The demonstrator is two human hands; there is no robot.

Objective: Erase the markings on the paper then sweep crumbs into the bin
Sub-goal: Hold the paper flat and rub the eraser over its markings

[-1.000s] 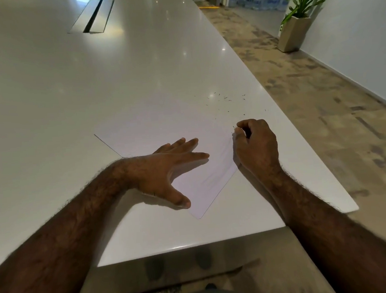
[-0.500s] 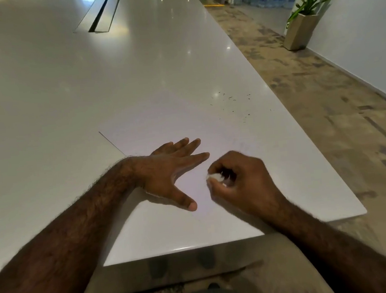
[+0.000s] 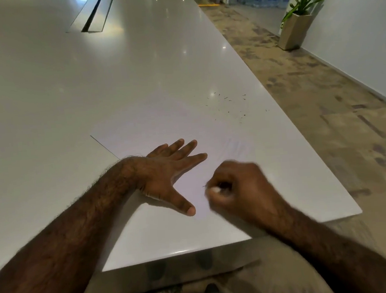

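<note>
Two bare hands work near the front edge of a long white table (image 3: pixel 44 112). Farthest left, the left hand (image 3: pixel 166 174) lies flat with its fingers (image 3: pixel 185 147) spread and thumb stretched toward the person, pressing down a sheet of white paper (image 3: pixel 153 128) that sits skewed on the tabletop. Just right of that thumb, the right hand (image 3: pixel 240 186) is curled into a loose fist over the paper's near part, blurred by motion, its fingertips pinching a small white eraser (image 3: pixel 214 190) of which only a sliver shows. Faint pencil markings (image 3: pixel 236 146) lie on the paper just beyond this fist. Farther right and back, dark crumbs (image 3: pixel 230 103) are scattered on the bare table. At far right, a potted plant (image 3: pixel 297 18) stands on the floor by the wall.
</note>
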